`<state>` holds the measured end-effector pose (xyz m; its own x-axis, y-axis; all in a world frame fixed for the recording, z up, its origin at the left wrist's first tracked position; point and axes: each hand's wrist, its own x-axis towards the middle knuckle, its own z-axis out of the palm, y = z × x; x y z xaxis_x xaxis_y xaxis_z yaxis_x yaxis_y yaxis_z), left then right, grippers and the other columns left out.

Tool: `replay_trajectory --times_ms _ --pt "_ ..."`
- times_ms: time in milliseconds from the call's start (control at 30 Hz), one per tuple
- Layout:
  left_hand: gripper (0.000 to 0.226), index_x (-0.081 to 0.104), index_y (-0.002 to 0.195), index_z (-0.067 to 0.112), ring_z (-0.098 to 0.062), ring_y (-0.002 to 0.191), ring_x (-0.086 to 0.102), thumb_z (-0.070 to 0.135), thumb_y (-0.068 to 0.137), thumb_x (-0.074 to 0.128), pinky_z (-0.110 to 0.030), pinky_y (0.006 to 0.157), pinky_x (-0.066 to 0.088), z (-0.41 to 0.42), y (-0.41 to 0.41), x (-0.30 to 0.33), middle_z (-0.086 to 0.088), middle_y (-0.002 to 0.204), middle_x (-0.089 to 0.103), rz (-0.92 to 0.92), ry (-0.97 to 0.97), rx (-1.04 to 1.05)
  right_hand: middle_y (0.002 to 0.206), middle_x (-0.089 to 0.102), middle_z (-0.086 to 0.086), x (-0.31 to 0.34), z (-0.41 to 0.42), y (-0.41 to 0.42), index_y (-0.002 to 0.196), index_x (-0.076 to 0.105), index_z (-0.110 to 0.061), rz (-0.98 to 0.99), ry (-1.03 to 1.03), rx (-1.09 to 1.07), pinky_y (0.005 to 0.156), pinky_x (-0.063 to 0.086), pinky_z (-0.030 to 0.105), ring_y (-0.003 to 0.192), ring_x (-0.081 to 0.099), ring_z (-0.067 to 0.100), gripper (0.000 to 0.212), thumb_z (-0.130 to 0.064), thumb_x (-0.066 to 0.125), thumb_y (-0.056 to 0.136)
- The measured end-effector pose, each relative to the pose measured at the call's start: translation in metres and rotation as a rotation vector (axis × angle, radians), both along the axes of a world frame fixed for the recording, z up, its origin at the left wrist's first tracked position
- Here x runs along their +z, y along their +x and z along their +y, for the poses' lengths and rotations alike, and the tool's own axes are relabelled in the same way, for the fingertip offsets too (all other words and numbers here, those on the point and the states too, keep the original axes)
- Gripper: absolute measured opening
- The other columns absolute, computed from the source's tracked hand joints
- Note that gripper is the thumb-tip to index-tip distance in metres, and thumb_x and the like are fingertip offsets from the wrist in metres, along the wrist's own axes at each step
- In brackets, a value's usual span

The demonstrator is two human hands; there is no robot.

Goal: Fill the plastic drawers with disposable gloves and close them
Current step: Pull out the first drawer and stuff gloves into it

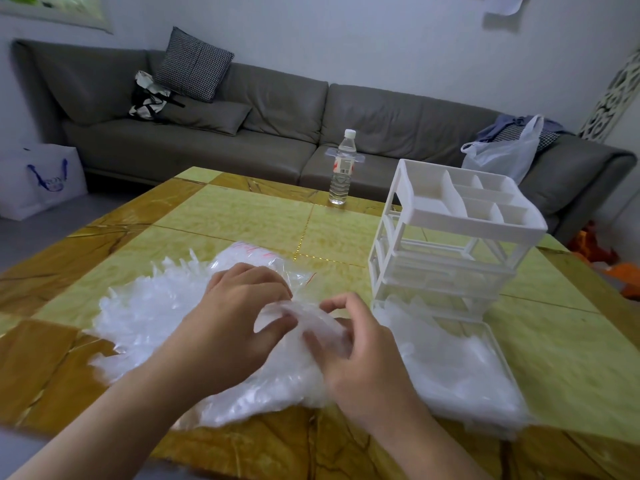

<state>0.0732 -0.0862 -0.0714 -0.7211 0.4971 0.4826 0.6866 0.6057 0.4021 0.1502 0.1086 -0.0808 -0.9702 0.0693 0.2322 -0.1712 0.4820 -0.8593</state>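
left hand: fingers curled, pinching a wad of clear disposable gloves | right hand: fingers bent round the same wad, thumb raised | glove pile: spread on the yellow table, under both hands | pulled-out drawer: heaped with gloves, in front of the white drawer unit
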Motion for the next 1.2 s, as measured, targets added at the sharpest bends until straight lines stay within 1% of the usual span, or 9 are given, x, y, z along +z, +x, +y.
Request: replay_trajectory --times_ms 133,367,533,667,800,933,1033,1133,1200 --pt "0.019 0.068 0.094 0.038 0.007 0.100 0.055 0.056 0.093 0.063 -0.019 0.087 0.039 -0.004 0.004 0.012 0.026 0.094 0.067 -0.147 -0.006 0.007 0.084 0.077 -0.004 -0.001 0.006 -0.004 0.093 0.075 -0.022 -0.120 -0.001 0.030 0.071 0.061 0.046 0.078 0.072 0.017 0.016 -0.008 0.068 0.094" --pt "0.013 0.073 0.084 0.030 -0.013 0.074 0.067 0.037 0.094 0.071 -0.044 0.076 0.056 -0.023 -0.007 0.020 0.008 0.076 0.072 -0.431 0.070 0.027 0.079 0.077 0.017 0.008 0.029 -0.010 0.084 0.073 -0.003 -0.245 -0.343 -0.026 0.054 0.058 0.034 0.066 0.073 0.026 0.025 0.013 0.060 0.098" --pt "0.015 0.074 0.084 0.025 -0.014 0.071 0.068 0.036 0.094 0.072 -0.043 0.075 0.056 -0.016 -0.003 0.020 0.006 0.072 0.071 -0.513 0.069 -0.020 0.086 0.080 0.014 0.010 0.037 -0.006 0.093 0.078 -0.008 -0.280 -0.215 0.068 0.067 0.063 0.041 0.077 0.078 0.030 0.006 -0.008 0.075 0.098" --pt "0.014 0.075 0.086 0.026 -0.017 0.068 0.068 0.038 0.093 0.074 -0.042 0.068 0.056 -0.012 -0.002 0.019 0.002 0.073 0.072 -0.479 0.134 0.052 0.076 0.079 0.008 0.016 0.034 -0.005 0.085 0.079 -0.008 -0.294 -0.177 -0.024 0.062 0.062 0.039 0.069 0.076 0.022 0.018 -0.006 0.069 0.100" --pt "0.006 0.074 0.098 0.030 -0.008 0.082 0.071 0.033 0.092 0.074 -0.033 0.073 0.057 -0.010 -0.004 0.022 0.010 0.088 0.076 -0.382 0.516 0.249 0.091 0.081 0.015 0.024 0.043 -0.005 0.090 0.083 -0.007 -0.242 -0.438 -0.113 0.084 0.062 0.051 0.087 0.078 0.039 0.013 -0.004 0.072 0.096" --pt "0.003 0.068 0.101 0.030 -0.010 0.088 0.068 0.031 0.098 0.066 -0.029 0.075 0.052 -0.004 0.006 0.033 0.007 0.093 0.073 -0.300 0.709 0.350 0.087 0.078 0.014 0.033 0.053 -0.006 0.079 0.085 -0.011 -0.195 -0.830 -0.154 0.057 0.063 0.036 0.071 0.076 0.024 0.026 0.003 0.069 0.094" --pt "0.019 0.069 0.083 0.026 -0.026 0.069 0.063 0.031 0.100 0.061 -0.042 0.062 0.050 -0.001 0.016 0.034 -0.003 0.075 0.069 -0.282 0.689 0.315 0.091 0.078 0.011 0.039 0.056 -0.007 0.086 0.084 -0.013 -0.162 -0.989 -0.180 0.049 0.057 0.026 0.070 0.076 0.018 0.021 -0.003 0.068 0.096" --pt "0.034 0.074 0.070 0.016 -0.024 0.052 0.057 0.025 0.100 0.061 -0.040 0.058 0.046 0.006 0.024 0.038 -0.010 0.062 0.068 -0.568 0.572 0.074 0.097 0.082 0.008 0.043 0.054 -0.006 0.093 0.081 -0.012 -0.118 -1.091 -0.238 0.051 0.059 0.025 0.074 0.079 0.017 0.018 -0.005 0.066 0.098" --pt "0.021 0.079 0.081 0.011 -0.023 0.061 0.066 0.022 0.096 0.070 -0.037 0.059 0.052 0.020 0.034 0.035 -0.012 0.076 0.075 -0.835 0.417 -0.156 0.097 0.082 0.011 0.042 0.046 -0.006 0.096 0.080 -0.007 -0.071 -1.104 -0.294 0.052 0.060 0.029 0.075 0.080 0.020 0.013 -0.003 0.068 0.097"
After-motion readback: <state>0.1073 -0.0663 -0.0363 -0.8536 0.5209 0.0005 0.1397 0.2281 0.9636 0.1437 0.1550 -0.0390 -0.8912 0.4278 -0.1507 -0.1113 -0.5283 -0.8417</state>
